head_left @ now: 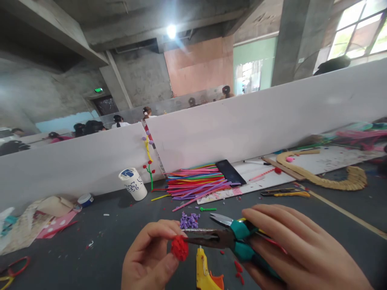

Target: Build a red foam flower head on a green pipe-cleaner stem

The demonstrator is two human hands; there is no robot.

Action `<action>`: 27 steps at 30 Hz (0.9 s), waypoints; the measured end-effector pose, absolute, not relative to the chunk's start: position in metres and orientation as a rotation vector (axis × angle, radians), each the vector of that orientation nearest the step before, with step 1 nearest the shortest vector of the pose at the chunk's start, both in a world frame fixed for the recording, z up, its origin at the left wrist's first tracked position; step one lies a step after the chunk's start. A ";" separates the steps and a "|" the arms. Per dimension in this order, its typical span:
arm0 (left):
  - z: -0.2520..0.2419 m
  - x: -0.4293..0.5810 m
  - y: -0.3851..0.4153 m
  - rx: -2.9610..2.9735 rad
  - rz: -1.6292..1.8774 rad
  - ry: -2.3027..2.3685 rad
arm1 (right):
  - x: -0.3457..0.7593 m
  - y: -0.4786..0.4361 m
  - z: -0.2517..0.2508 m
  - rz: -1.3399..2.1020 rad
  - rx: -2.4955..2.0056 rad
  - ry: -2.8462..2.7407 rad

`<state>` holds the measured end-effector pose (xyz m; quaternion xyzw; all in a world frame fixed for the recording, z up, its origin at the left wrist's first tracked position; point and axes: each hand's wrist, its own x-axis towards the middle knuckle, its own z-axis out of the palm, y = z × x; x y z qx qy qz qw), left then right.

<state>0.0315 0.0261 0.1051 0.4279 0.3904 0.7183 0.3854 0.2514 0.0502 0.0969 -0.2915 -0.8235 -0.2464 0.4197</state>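
My left hand (154, 257) pinches a small red fuzzy ball (179, 247) that looks made of pipe cleaner. Wrapped around the teal handles of long-nose pliers (220, 238) is my right hand (293, 245). The pliers' tips reach the ball's upper right side; whether they grip it I cannot tell. Below the pliers lies a yellow hot glue gun (207, 274). Just beyond them sit a pile of short purple pieces (190, 220) and scissors with pointed blades (222, 218). A few red scraps (238, 266) lie near the glue gun.
Behind my hands are a bundle of coloured pipe cleaners (193, 183), a dark phone (231, 172) and a white cup (133, 184). A yellow cutter (286, 193) lies to the right, red-handled scissors (19, 266) far left. A white partition (242, 121) crosses the table's back; people sit beyond it.
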 end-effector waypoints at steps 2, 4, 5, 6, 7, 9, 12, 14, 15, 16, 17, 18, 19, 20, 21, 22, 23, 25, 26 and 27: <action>0.106 0.031 0.028 1.082 1.843 0.977 | 0.254 0.050 0.095 -0.404 -0.746 -2.031; 0.106 0.031 0.029 1.055 1.855 0.968 | 0.256 0.050 0.092 -0.221 -0.775 -2.023; 0.106 0.032 0.029 1.045 1.856 0.962 | 0.256 0.050 0.090 -0.154 -0.787 -2.031; 0.106 0.032 0.029 1.039 1.855 0.957 | 0.256 0.050 0.089 -0.102 -0.788 -2.048; 0.106 0.033 0.029 1.036 1.855 0.953 | 0.255 0.050 0.087 -0.066 -0.783 -2.057; 0.106 0.034 0.029 1.037 1.859 0.952 | 0.253 0.051 0.084 -0.016 -0.760 -2.073; 0.106 0.035 0.029 1.041 1.867 0.956 | 0.250 0.052 0.081 0.011 -0.740 -2.070; 0.106 0.036 0.029 1.049 1.869 0.952 | 0.249 0.053 0.082 0.014 -0.738 -2.069; 0.106 0.036 0.029 1.052 1.870 0.949 | 0.248 0.053 0.082 0.010 -0.734 -2.065; 0.106 0.036 0.029 1.055 1.871 0.950 | 0.248 0.053 0.082 0.006 -0.729 -2.063; 0.106 0.036 0.029 1.057 1.874 0.952 | 0.248 0.053 0.083 0.002 -0.723 -2.063; 0.106 0.036 0.029 1.058 1.877 0.957 | 0.248 0.053 0.083 0.000 -0.717 -2.063; 0.105 0.036 0.029 1.059 1.879 0.961 | 0.248 0.053 0.083 0.003 -0.718 -2.067; 0.105 0.036 0.029 1.059 1.880 0.963 | 0.248 0.053 0.083 0.008 -0.717 -2.072; 0.105 0.036 0.029 1.059 1.882 0.963 | 0.248 0.053 0.083 0.015 -0.716 -2.079; 0.105 0.037 0.029 1.059 1.883 0.960 | 0.248 0.053 0.083 0.020 -0.714 -2.084; 0.106 0.037 0.029 1.060 1.883 0.956 | 0.248 0.053 0.083 0.023 -0.709 -2.088; 0.106 0.038 0.030 1.057 1.886 0.953 | 0.248 0.052 0.084 0.022 -0.699 -2.094; 0.106 0.038 0.030 1.057 1.889 0.955 | 0.248 0.052 0.084 0.014 -0.693 -2.096; 0.106 0.038 0.030 1.057 1.890 0.958 | 0.248 0.052 0.085 -0.003 -0.688 -2.099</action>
